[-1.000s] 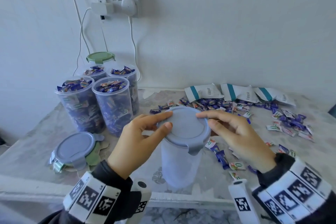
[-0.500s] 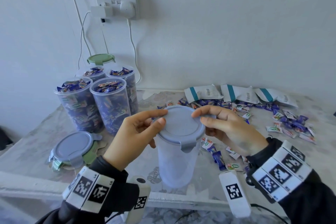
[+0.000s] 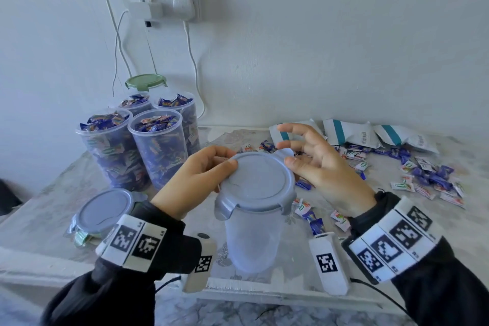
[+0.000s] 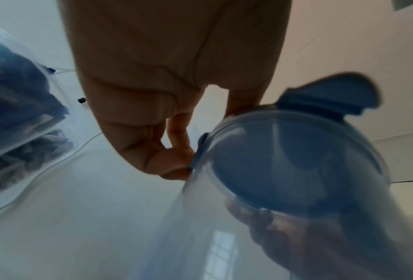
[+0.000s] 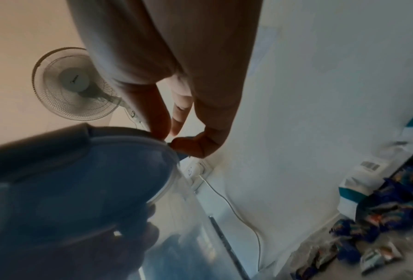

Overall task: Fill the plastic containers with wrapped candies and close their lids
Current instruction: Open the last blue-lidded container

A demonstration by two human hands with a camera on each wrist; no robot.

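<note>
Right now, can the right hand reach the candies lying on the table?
Probably yes. The right hand hovers close to the loose candies, which lie open on the table with nothing covering them. Its fingers seem to pinch the flap of the lid, so it would let go first.

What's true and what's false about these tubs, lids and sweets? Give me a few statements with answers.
1. The left hand and the right hand both touch the grey lid. True.
2. The tub under that lid is full. False: it looks empty.
3. Four filled tubs stand open at the left. True.
4. The back lid is red. False: it is green.
5. The loose candies lie left of the hands. False: they lie to the right.
</note>
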